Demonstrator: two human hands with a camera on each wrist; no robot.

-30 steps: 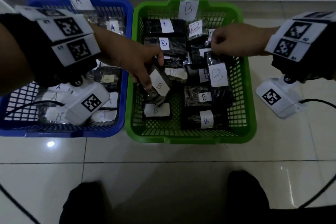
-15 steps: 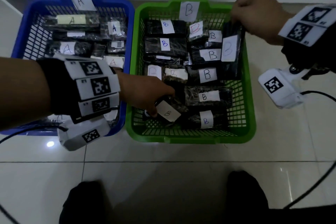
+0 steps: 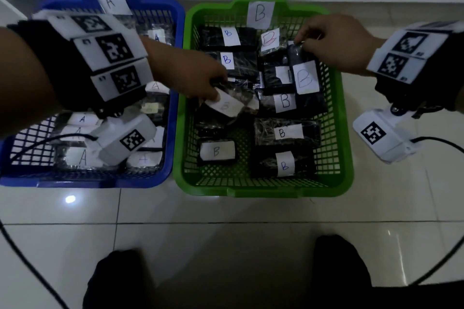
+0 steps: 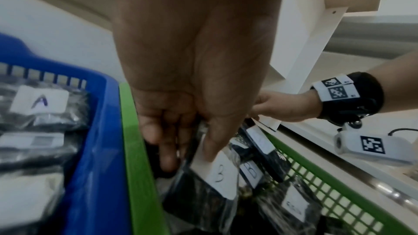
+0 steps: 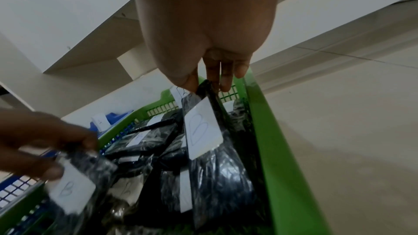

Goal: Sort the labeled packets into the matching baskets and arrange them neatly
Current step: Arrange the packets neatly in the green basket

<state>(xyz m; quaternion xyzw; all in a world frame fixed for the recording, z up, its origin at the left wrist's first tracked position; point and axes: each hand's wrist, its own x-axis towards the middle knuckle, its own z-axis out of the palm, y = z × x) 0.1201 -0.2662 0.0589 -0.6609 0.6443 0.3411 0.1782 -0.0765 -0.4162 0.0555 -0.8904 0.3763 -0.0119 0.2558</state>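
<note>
A green basket [image 3: 345, 148] tagged B holds several dark packets with white B labels. Beside it on the left stands a blue basket [image 3: 173, 118] tagged A, holding packets labelled A. My left hand [image 3: 198, 78] pinches the top of a B packet [image 3: 226, 105] over the left middle of the green basket; the same packet [image 4: 217, 181] hangs from my thumb and fingers [image 4: 167, 156]. My right hand [image 3: 326, 40] pinches the upper end of a long B packet [image 3: 305, 78] near the basket's far right side, and that packet [image 5: 203, 131] hangs tilted against the right wall.
Both baskets sit on a pale glossy tiled floor [image 3: 226, 211] against a white wall base. Black cables [image 3: 442, 148] run from the wrist cameras across the floor. My dark shoes [image 3: 115, 281] stand near the bottom edge. A white shelf frame [image 4: 316, 24] rises behind.
My right hand has brought its long B packet back from the basket's far right corner toward the middle right. My left hand has lifted its B packet from the near left up to the basket's middle.
</note>
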